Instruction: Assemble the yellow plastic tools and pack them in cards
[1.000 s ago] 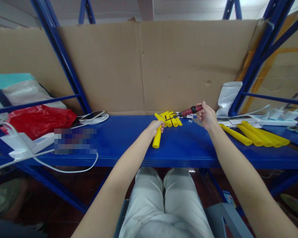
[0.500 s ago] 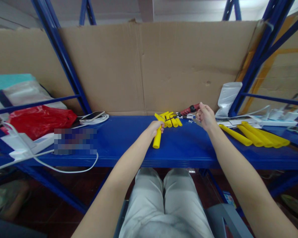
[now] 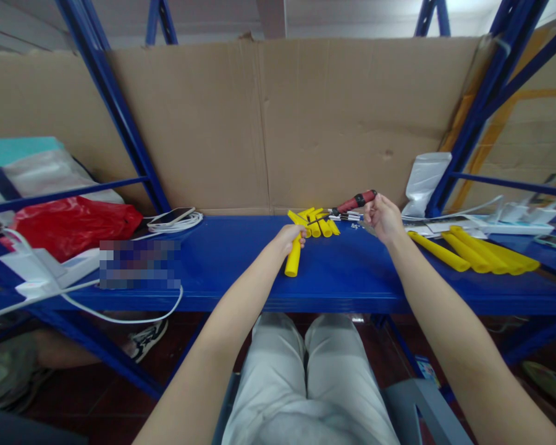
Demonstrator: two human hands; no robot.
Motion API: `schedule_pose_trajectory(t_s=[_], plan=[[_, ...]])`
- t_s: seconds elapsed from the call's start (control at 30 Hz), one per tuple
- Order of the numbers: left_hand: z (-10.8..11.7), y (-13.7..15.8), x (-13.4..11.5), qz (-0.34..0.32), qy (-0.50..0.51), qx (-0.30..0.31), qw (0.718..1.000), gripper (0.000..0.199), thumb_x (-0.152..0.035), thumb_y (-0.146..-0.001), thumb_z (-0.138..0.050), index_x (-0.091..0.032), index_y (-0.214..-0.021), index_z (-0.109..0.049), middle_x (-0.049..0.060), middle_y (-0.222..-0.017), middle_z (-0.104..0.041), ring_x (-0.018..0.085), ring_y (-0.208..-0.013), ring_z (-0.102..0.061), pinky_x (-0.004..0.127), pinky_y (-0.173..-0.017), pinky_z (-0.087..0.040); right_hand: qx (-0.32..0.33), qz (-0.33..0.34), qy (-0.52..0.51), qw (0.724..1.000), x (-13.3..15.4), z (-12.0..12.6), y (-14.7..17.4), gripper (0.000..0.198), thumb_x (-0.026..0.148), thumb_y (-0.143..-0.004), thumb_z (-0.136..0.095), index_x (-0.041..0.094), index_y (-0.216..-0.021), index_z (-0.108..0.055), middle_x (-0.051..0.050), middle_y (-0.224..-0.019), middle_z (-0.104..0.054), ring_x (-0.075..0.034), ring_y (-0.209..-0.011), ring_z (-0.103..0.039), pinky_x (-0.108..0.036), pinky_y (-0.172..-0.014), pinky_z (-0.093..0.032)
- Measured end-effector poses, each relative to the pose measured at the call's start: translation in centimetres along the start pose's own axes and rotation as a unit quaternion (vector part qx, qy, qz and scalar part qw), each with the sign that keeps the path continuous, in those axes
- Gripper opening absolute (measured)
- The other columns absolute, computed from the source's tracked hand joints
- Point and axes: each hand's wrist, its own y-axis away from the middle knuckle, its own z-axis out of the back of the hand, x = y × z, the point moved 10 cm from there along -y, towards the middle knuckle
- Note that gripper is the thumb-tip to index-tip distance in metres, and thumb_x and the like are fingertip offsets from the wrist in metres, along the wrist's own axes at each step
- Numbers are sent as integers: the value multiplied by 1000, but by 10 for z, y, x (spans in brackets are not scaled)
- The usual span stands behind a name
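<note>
My left hand (image 3: pixel 289 237) is closed around a yellow tube (image 3: pixel 293 262), whose lower end points toward me over the blue shelf. With my right hand (image 3: pixel 383 219) I pinch the rear end of a screwdriver (image 3: pixel 354 203) that has a red and black handle. Its thin dark shaft slants down to the left, and the tip meets the upper end of the tube at my left fingers. Whether the tip is in a screw is too small to tell. Several short yellow pieces (image 3: pixel 324 227) lie just behind my left hand.
Long yellow tubes (image 3: pixel 477 252) lie at the right of the blue shelf (image 3: pixel 231 259). A cardboard sheet (image 3: pixel 199 123) closes off the back. At left are a red plastic bag (image 3: pixel 74 225), a phone (image 3: pixel 173 216) and white cables. A white pouch (image 3: pixel 427 182) leans at the right post.
The screwdriver's handle has turned and tilted slightly in my right fingers. My left hand and the tube stay put. Another person's leg and shoe have come into view below the shelf at left.
</note>
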Motion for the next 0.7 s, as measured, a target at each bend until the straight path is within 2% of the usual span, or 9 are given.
schedule_pose_trajectory(t_s=[0.13, 0.37, 0.57, 0.7], plan=[[2, -1, 6, 28, -23, -11, 999, 9, -8, -90, -55, -15, -84, -57, 1, -53, -49, 12, -54, -44, 29, -58, -38, -8, -6, -10, 1000, -2, 4, -1, 41, 48, -81, -77, 24, -75, -43, 10, -51, -40, -6, -35, -36, -16, -32, -28], [2, -5, 7, 18, -40, -3, 999, 9, -8, -88, -58, -16, -83, -57, 1, -53, -50, 13, -56, -46, 31, -59, -39, -51, -6, -20, 998, -4, 14, -2, 50, 51, -71, -83, 24, -74, -41, 11, -53, -44, -6, -38, -41, -17, -33, -29], [-1, -8, 1, -23, -49, 23, 998, 6, -9, -88, -58, -15, -89, -59, 3, -55, -53, 15, -62, -50, 32, -62, -42, -37, -18, -13, 999, -5, 12, 0, 47, 59, -70, -81, 25, -82, -52, 12, -45, -34, -8, -37, -38, -19, -35, -28], [-5, -7, -9, -88, -54, 45, 994, 9, -6, -88, -56, -14, -87, -59, 1, -52, -49, 15, -59, -49, 33, -62, -42, 4, -40, -21, 999, -3, 3, 3, 42, 61, -76, -76, 25, -86, -57, 11, -46, -34, -9, -39, -40, -21, -37, -30]])
